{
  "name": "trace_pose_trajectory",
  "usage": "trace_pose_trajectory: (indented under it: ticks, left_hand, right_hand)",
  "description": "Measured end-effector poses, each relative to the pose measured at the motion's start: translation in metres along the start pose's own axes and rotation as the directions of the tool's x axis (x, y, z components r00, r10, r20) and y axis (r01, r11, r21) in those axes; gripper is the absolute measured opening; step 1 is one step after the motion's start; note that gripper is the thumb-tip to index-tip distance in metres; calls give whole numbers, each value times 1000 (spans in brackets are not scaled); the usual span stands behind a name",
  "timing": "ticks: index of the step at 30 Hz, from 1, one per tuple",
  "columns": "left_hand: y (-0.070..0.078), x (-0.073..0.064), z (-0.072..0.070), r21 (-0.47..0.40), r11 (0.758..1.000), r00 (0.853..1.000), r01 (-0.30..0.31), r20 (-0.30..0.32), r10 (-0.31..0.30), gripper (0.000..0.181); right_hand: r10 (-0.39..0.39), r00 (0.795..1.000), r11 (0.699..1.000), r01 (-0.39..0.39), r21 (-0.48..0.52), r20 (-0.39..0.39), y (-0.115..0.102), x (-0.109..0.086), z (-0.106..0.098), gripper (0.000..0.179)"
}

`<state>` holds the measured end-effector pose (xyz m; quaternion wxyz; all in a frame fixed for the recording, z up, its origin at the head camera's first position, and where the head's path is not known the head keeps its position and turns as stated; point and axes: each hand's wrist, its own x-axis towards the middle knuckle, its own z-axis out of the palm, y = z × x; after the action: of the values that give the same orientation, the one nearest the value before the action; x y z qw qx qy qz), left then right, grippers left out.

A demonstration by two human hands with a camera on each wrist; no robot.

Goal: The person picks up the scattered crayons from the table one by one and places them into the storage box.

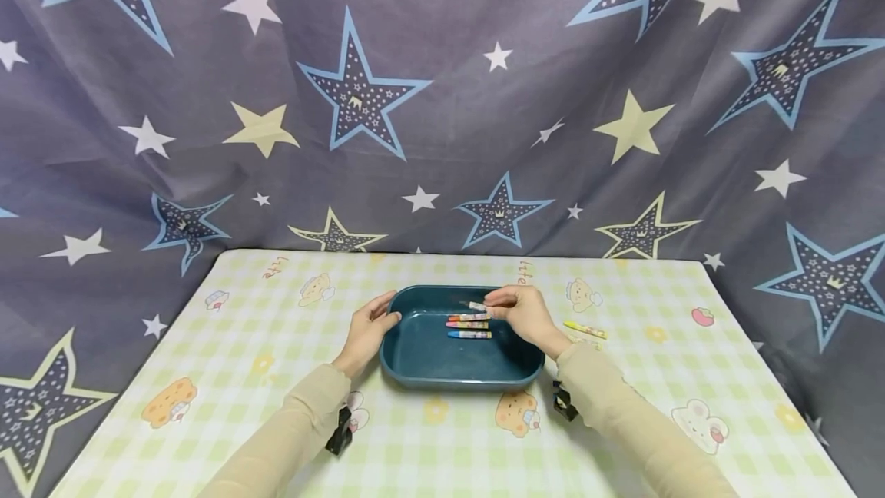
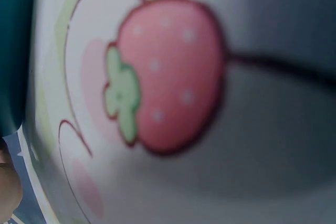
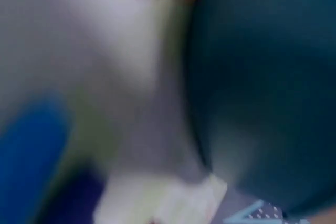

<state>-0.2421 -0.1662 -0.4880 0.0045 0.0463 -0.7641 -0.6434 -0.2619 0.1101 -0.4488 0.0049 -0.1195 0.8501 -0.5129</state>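
A dark teal tray [image 1: 442,375] stands on the table in the head view. My left hand [image 1: 366,331] grips its left rim, thumb over the edge and fingers outside. Over the tray's right part, my right hand [image 1: 523,316] pinches a crayon [image 1: 477,307] with a pale wrapper and a dark-looking tip. Below it, inside the tray, lie an orange-red crayon [image 1: 469,318], a pink crayon [image 1: 467,325] and a blue crayon [image 1: 470,335], roughly side by side. The left wrist view catches the teal tray's side [image 2: 13,51] at its left edge.
Right of the tray, a yellow crayon [image 1: 585,330] lies on the checked tablecloth [image 1: 276,436], with another pale yellow crayon [image 1: 584,341] partly hidden by my right arm. A blurred blue shape [image 3: 31,156] shows in the right wrist view. A starry curtain [image 1: 442,137] hangs behind the table.
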Motion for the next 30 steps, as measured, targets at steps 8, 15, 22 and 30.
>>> trace_pose_trajectory:
  ticks: [8, 15, 22, 30]
  left_hand:
    - [-1, 1, 1, -2, 1000, 1000, 4, -8, -4, 47]
    - [-2, -1, 0, -3, 1000, 1000, 13, 0, -13, 47]
    - [-2, -1, 0, -1, 1000, 1000, 25, -7, -25, 47]
    - [0, -1, 0, -18, 1000, 1000, 15, -15, -15, 47]
  right_hand:
    - [71, 997, 997, -70, -30, 34, 7, 8, 19, 19]
    - [18, 997, 991, -8, -136, 72, 12, 9, 25, 16]
    - [29, 991, 987, -9, -158, 128, 11, 7, 25, 19]
    - [62, 990, 992, -47, -120, 125, 10, 9, 25, 22]
